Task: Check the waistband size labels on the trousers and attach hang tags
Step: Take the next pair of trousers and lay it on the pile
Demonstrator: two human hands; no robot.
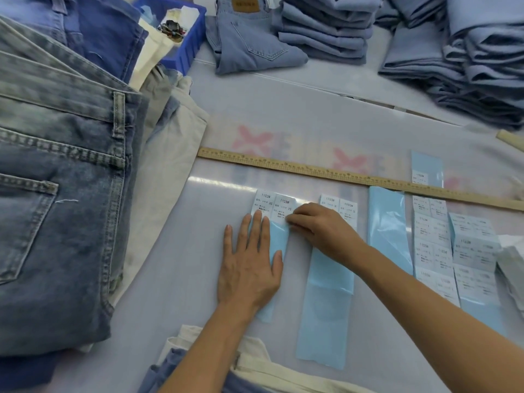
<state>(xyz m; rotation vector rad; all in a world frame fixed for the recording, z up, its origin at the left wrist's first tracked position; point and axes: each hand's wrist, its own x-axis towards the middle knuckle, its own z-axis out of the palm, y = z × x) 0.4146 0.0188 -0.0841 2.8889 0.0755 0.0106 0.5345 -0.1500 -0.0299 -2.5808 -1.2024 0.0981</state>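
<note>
Left hand (249, 262) lies flat, fingers straight, pinning the blue backing strip (276, 239) to the surface (175, 279). Right hand (317, 222) pinches an XS label (283, 207) at its lower edge. Labels look thin, light, tearable; lift by a corner.

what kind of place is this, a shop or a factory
Most likely a garment factory's finishing or packing table: folded jeans in stacks, strips of size stickers laid out, and a long wooden ruler across the table.

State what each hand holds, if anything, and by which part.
The left hand holds nothing; it presses flat on the blue backing strip. The right hand pinches the XS sticker label at its lower edge.
</note>
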